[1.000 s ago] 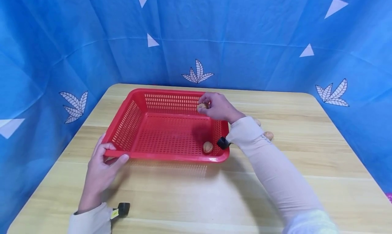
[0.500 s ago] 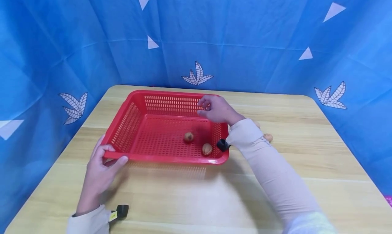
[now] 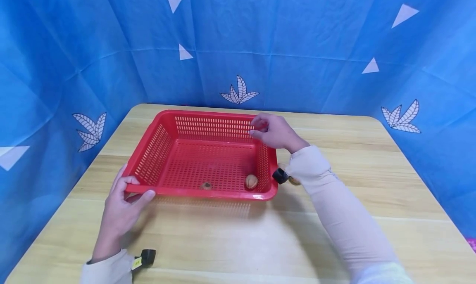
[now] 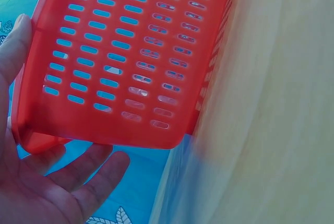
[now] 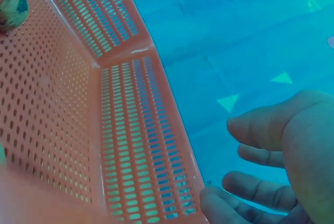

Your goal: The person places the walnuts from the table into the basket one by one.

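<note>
A red plastic basket (image 3: 208, 192) with slotted walls is on the wooden table. At its near left corner my left hand (image 3: 120, 209) grips the rim between thumb and fingers. The left wrist view shows that hand (image 4: 57, 182) below the basket's slotted wall (image 4: 104, 125). Over the far right corner hovers my right hand (image 3: 275, 131), fingers loosely bent and holding nothing. Inside the basket one walnut (image 3: 251, 181) lies near the front right corner. Another walnut (image 3: 206, 185) is by the front wall, partly hidden by the rim. The right wrist view shows one walnut (image 5: 13, 12).
Outside the basket, one walnut (image 3: 294, 181) lies on the table (image 3: 372, 185) to the right, partly covered by the right wrist's black camera (image 3: 280, 176) and sleeve. Something pale brown shows just behind it. A blue patterned cloth (image 3: 316, 48) hangs around the table.
My right hand has let go of a walnut, which dropped into the basket and rolled toward the front left. That hand has since shifted right. The left hand stays on the rim.
</note>
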### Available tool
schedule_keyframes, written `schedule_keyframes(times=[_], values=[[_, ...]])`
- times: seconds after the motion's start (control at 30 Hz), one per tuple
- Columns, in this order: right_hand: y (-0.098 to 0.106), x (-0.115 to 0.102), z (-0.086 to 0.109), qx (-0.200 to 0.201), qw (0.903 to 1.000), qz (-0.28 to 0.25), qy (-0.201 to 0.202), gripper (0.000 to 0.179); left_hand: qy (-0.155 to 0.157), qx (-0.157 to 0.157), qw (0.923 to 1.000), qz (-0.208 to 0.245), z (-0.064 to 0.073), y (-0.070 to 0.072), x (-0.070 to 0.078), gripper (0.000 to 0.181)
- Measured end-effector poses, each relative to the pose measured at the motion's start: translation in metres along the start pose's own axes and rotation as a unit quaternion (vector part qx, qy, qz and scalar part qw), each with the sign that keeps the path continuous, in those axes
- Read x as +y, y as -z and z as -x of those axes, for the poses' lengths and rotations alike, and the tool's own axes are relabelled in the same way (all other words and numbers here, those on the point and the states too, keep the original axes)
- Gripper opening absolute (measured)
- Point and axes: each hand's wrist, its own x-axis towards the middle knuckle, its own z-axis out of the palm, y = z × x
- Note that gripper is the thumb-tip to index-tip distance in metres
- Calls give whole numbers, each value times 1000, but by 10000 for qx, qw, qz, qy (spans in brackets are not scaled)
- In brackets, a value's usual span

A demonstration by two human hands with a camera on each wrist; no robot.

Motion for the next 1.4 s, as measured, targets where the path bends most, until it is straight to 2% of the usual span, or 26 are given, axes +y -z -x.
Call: schedule_keyframes(times=[0.27, 0.4, 0.67, 0.83, 1.03, 1.23, 1.4], values=[[10, 17, 10, 337, 9992, -184, -106, 27, -106, 66, 9999, -19, 0, 0, -1, 40], [15, 30, 15, 484, 9977, -317, -355, 26, -126, 38, 9999, 25, -1, -1, 1, 43], [25, 57, 26, 398, 9980, -57, -497, 29, -93, 28, 10000, -25, 1, 0, 1, 43], [31, 75, 34, 292, 9972, 88, -683, 31, -199, 39, 9998, -49, 0, 1, 0, 41], [36, 99, 41, 271, 9945, 324, -955, 30, -141, 42, 9999, 14, 1, 1, 0, 40], [37, 116, 47, 458, 9906, 388, -1225, 29, -137, 29, 9999, 31, 0, 0, 0, 43], [39, 127, 54, 695, 9896, 503, -1158, 28, -94, 27, 9999, 49, 0, -1, 1, 43]])
